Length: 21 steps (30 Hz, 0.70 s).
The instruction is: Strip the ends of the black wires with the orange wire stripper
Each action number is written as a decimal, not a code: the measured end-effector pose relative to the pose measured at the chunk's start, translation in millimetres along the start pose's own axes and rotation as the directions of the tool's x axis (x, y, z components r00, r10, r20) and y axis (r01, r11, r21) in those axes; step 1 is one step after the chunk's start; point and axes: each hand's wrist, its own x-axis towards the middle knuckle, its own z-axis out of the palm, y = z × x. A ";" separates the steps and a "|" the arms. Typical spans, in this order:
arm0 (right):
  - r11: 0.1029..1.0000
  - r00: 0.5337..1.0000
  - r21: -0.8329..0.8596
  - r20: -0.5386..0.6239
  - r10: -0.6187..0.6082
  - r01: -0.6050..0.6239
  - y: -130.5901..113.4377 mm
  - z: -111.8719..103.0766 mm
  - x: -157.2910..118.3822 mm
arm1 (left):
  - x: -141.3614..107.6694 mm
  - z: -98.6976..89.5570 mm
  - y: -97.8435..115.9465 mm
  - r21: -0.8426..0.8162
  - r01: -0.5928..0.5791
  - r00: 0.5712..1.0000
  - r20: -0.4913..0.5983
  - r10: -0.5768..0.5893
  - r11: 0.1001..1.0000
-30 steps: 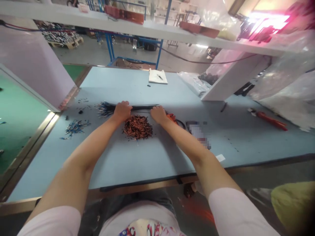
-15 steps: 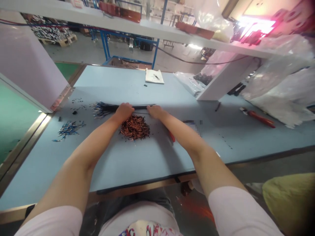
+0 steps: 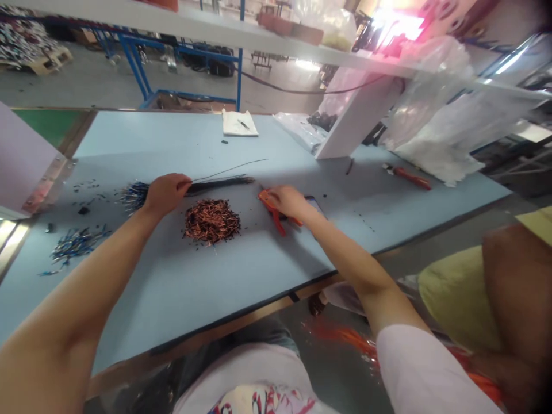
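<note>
Pale blue tabletop point(image 3: 241, 282) with wire bundle point(image 3: 222, 184), coppery pile point(image 3: 212, 222), notebook point(image 3: 233, 124), red-handled tool point(image 3: 413, 178)

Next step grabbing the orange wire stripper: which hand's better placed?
Likely the right hand: it's at the orange wire stripper. The left hand is farther off, by the dark wire bundle, seemingly pinching a single wire.

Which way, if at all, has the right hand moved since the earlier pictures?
Yes, rightward against the notepad: the right hand has left the wire bundle and is at the orange tool.

Pink glare point(image 3: 400, 26) upper right, seemingly overexposed
</note>
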 end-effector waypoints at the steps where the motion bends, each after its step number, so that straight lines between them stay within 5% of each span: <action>1: 1.000 1.000 0.013 -0.004 0.010 -0.010 2.4 3.0 -10.2 | -2.2 -3.1 2.4 -0.111 -0.003 0.996 -0.092 -0.007 0.994; 4: 0.997 0.992 0.046 -0.102 0.068 -0.064 -0.9 13.0 -31.9 | -6.0 -13.7 16.1 -0.386 -0.044 0.926 -0.362 -0.107 0.921; 9: 0.989 1.000 0.147 -0.011 -0.008 0.009 -32.2 42.8 -54.0 | 1.3 -32.7 37.9 -0.580 -0.035 0.800 -0.504 -0.325 0.814; 11: 0.985 0.998 0.170 0.046 -0.048 0.040 -43.5 54.4 -60.0 | 7.6 -40.0 39.7 -0.681 0.002 0.761 -0.474 -0.443 0.732; 15: 0.985 0.987 0.147 0.119 -0.110 0.093 -61.1 62.9 -54.9 | 15.1 -51.3 32.7 -0.900 0.052 0.674 -0.288 -0.680 0.432; 21: 0.976 0.962 0.021 0.165 -0.218 0.218 -119.0 74.0 13.3 | 10.3 -53.9 26.2 -0.951 0.008 0.581 -0.246 -0.776 0.308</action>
